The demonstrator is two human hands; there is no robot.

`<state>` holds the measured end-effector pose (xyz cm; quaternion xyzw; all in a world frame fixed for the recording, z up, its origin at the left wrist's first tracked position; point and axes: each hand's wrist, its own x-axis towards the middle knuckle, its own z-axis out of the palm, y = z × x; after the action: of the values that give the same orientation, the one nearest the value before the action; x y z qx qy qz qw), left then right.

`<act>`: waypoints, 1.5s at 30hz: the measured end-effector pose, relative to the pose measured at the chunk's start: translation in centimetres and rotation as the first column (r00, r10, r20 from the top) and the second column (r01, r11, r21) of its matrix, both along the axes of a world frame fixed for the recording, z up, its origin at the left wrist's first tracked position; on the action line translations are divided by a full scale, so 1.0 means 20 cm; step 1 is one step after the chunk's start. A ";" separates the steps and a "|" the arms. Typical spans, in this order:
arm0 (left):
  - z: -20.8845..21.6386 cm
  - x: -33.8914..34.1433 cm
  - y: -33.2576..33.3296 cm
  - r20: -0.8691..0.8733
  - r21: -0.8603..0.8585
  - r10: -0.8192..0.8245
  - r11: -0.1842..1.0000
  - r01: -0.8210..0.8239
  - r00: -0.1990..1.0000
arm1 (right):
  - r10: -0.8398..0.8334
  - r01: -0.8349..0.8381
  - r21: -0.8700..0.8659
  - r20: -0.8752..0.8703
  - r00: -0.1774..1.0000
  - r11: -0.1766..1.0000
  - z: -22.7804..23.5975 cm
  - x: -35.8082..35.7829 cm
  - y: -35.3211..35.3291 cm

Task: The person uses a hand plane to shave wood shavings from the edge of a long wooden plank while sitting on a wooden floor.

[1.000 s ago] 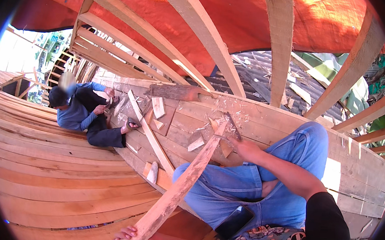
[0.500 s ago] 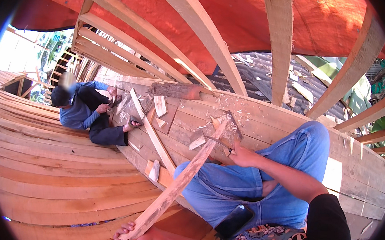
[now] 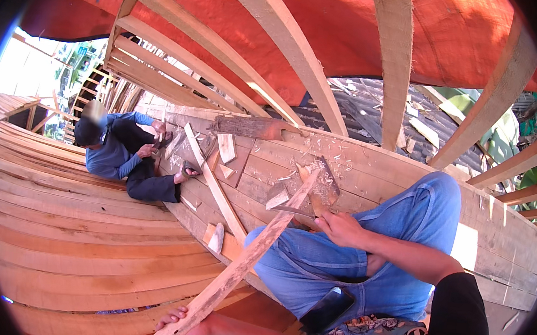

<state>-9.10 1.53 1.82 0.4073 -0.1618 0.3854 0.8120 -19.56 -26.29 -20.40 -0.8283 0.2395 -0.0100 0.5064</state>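
Observation:
My left hand (image 3: 182, 328), low in the view, is wrapped round the near end of a long, rough wooden stick (image 3: 236, 271). The stick slants up and away to the right, its far end resting among shavings and wood pieces on the planks. In my right hand (image 3: 342, 228), closed round the handle, is a knife with a dark, slender blade (image 3: 295, 211). That blade lies across the stick near its far part, pointing left; whether it bites into the wood I cannot tell. A pale wood block (image 3: 277, 198) sits just left of the stick.
A co-worker (image 3: 111, 150) in a blue top sits at the left, hands round a small item. A long batten (image 3: 208, 179) and offcuts lie between us. Curved wooden ribs (image 3: 391, 64) rise along the far side before an orange tarp (image 3: 347, 23). A phone (image 3: 328, 308) rests on my lap.
My right hand and the knife have come down and nearer, so the blade crosses the stick lower. My left hand and the stick have shifted slightly left.

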 end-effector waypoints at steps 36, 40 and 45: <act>0.02 0.04 -0.09 -0.035 -0.037 0.073 0.997 -0.074 0.997 | -0.090 0.088 -0.025 -0.094 0.991 0.996 -0.28 0.10 -0.19; 0.03 0.04 -0.07 -0.041 -0.022 0.086 0.996 -0.087 0.995 | -0.014 0.011 -0.039 -0.065 0.998 0.999 -0.17 0.10 -0.09; 0.02 0.05 -0.08 -0.100 -0.090 0.130 0.986 -0.139 0.986 | -0.122 0.123 0.001 -0.130 0.984 0.992 -0.25 0.11 -0.18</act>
<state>-8.02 -0.03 2.29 0.3952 -0.0767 0.4271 0.8097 -17.34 -29.93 -25.47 -0.8087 0.3224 0.0138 0.4919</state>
